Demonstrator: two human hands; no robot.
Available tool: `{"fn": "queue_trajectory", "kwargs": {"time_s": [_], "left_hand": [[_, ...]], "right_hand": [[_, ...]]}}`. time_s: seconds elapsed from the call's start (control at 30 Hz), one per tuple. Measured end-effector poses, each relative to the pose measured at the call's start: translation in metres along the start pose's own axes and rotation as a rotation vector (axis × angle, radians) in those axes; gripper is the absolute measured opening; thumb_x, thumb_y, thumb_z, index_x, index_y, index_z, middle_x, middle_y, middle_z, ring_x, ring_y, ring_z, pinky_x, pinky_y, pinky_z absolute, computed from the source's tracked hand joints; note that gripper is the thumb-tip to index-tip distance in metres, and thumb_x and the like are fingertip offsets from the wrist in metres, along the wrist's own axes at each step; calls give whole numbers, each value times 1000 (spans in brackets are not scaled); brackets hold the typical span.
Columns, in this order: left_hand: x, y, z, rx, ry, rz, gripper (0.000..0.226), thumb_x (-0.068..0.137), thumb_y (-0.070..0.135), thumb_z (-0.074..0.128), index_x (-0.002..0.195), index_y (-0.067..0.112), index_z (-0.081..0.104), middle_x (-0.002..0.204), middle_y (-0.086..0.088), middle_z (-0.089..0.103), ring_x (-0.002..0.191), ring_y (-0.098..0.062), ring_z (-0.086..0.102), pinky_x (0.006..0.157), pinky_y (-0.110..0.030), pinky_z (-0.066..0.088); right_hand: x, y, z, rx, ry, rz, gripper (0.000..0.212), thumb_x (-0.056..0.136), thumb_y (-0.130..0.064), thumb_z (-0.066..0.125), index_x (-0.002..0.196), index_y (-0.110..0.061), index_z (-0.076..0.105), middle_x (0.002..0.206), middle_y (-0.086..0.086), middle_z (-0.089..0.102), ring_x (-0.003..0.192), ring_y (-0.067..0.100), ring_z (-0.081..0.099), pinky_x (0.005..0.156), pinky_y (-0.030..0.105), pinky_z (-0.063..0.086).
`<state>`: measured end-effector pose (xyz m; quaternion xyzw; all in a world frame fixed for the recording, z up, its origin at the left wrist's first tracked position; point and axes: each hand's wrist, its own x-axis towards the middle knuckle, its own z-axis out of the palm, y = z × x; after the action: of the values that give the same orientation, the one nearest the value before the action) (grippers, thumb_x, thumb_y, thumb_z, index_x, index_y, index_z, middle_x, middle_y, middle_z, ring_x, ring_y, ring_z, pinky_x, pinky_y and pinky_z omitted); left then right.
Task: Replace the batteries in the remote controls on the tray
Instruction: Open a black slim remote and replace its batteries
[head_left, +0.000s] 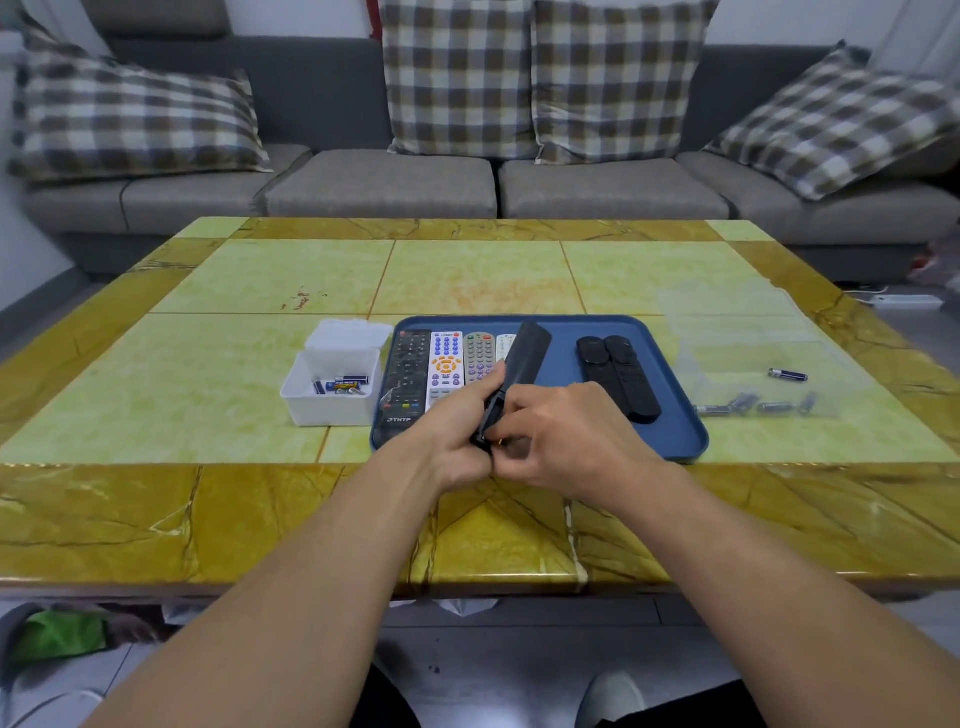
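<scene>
Work is judged to be at the battery end of one black remote (522, 358), which is held raised over the blue tray (675, 441) with its far end tilted up and away. The near end of this remote is wrapped by the left hand (457, 431), whose fingers are curled round the body. The right hand (566, 436) is set against the same near end from the right, its fingers bent inward and pinched at the compartment; a small glint is seen just at the fingertips (501, 440), but whether a battery, a spring or the cover is being pinched cannot be told. Whether the compartment is open is hidden by the hands.

The step in hand is taken to be either the removal of a spent battery or the seating of a fresh one. The next move is thought to call for a steady hold by the left hand while the piece is eased in or out along the slot by the right.

Four more remotes (447, 364) are laid side by side on the left part of the tray, and two black ones (618, 374) to the right. A white box (332, 400) with batteries is placed just left of the tray; loose batteries (748, 405) are lying on the table (208, 364) to the right, well apart from the hands.
</scene>
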<state>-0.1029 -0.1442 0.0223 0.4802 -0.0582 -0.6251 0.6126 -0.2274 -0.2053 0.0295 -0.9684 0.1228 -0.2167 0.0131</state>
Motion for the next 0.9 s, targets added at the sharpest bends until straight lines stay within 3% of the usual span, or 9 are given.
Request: {"fn": "queue_trajectory", "kwargs": {"time_s": [0.17,0.37,0.47,0.57,0.77,0.9], "left_hand": [[2,3,-1,-2,9,-25,35,97,45,61,83,14,69,71,-2,64,61,-17,64,55,-27,57],[3,6,-5,-48,15,2,29,96,43,63,92,15,68,77,-3,63,68,-17,60,67,-32,54],[1,7,-9,-14,14,2,30,99,43,58,89,16,66,74,-4,61,57,-19,59,52,-30,54],[-4,5,-8,55,-6,-8,31,99,38,59,82,14,67,67,-5,63,49,-18,59,42,-25,48],[-11,8,-12,109,-43,11,25,99,34,61,90,12,68,71,-8,68,56,-20,65,48,-28,54],[-13,7,-14,127,-30,5,25,99,31,62,83,12,68,69,-7,65,53,-19,63,47,-25,53]], "right_hand": [[-3,-5,6,-74,94,-6,13,73,-33,65,76,-29,77,71,-6,60,40,24,46,41,23,28],[-5,-1,2,21,28,-21,24,84,-36,58,98,-35,78,81,-11,65,55,18,58,44,32,45],[-5,7,-3,68,-67,-49,24,88,-38,66,111,-41,73,90,-15,64,66,13,62,52,31,46],[0,11,-1,71,-35,-88,19,80,-39,73,98,-42,77,82,-15,63,62,13,61,48,26,37],[3,11,1,109,-15,-122,17,77,-38,82,93,-42,79,82,-15,62,58,11,60,46,29,45],[7,10,0,94,-3,-173,17,77,-32,82,92,-39,80,84,-16,64,59,15,62,46,32,48]]}}
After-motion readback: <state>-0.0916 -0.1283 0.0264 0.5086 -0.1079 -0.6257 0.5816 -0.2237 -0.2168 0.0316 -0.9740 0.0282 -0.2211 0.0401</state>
